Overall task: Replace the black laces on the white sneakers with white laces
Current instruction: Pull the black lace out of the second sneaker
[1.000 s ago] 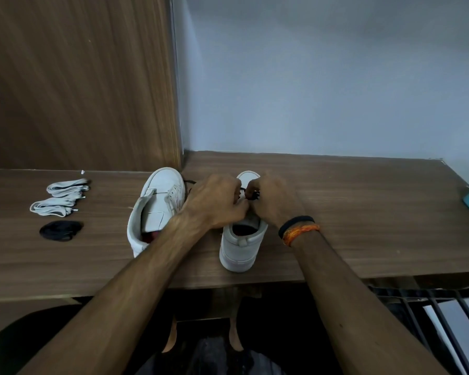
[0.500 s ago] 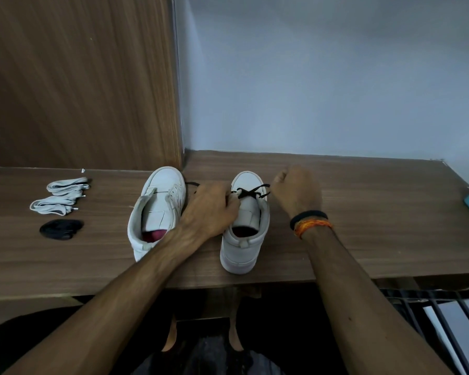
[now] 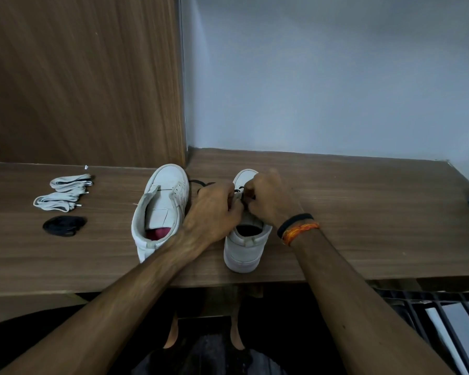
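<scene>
Sneakers, white, two, heels toward me at the middle of the frame on the wooden tabletop.

Head view, item by item:

- Left sneaker: unlaced; opening shows a white tongue and a pinkish-red insole. A loose loop of black lace lies on the wood just beyond its toe side.
- Right sneaker: dark interior, nothing visible inside; a bit of black lace shows at the eyelets between my hands.
- My left hand: fingers curled shut over the sneaker's left eyelet row; what they pinch is hidden from me.
- My right hand: closed in a pinch at the lace crossing. Black band and orange thread on that wrist.
- White laces: two folded bundles, left of the frame, well apart from the shoes.
- Black lace bundle: coiled, just below the white ones.

Change since half a second ago: my right hand, then drawn out to the right of the shoe, has returned to the eyelets; hands now nearly touch.
</scene>
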